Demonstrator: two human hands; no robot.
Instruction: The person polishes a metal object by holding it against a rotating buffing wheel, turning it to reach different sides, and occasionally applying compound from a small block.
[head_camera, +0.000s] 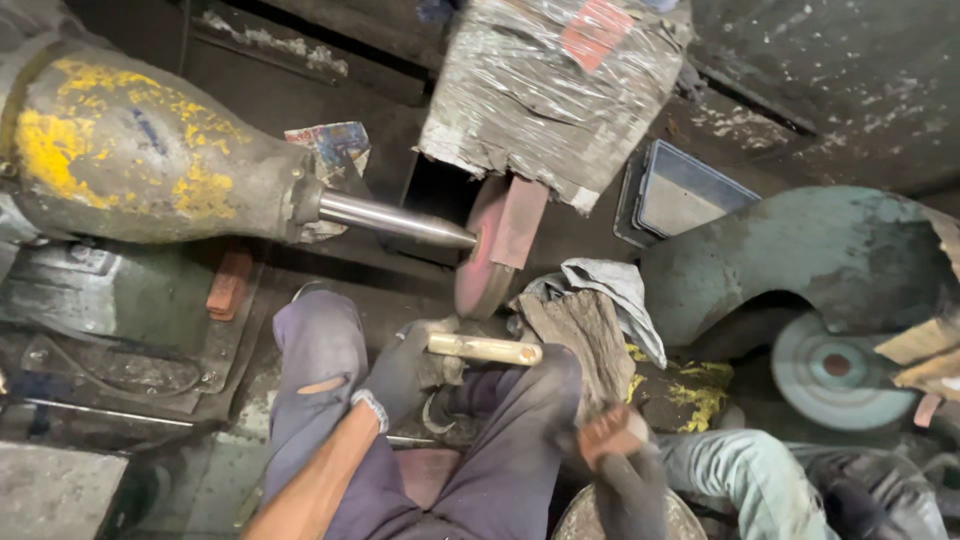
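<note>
The left hand (400, 372), in a dark glove, is clamped on one end of a short brass rod (485, 348). The rod lies level, just below the pink wheel (482, 255), and is near its lower rim but seems not to touch it. The wheel sits on the tip of a steel spindle (395, 219) that sticks out of a big grey motor housing (130, 150) with flaking yellow paint. A wrapped grey hood (545, 90) covers the top of the wheel.

The right hand (610, 437) is low at the bottom edge, closed around a dark rag (630, 490); it is well apart from the rod. A folded cloth pad (585, 325) lies on the right knee, just beside the rod's free end.

To the right a second, greenish wheel (835, 370) stands under a curved green guard (800, 255), and another person's leg (740, 465) in pale jeans lies beside it. A dark tray (680, 190) leans behind.

As for progress: the rod is in hand and brought up to the wheel, yet no sparks or contact show, so the grinding or polishing of this piece looks to be just at its start or between passes. Its surface is dull yellow with no bright shine, which suggests most of the work is left.
</note>
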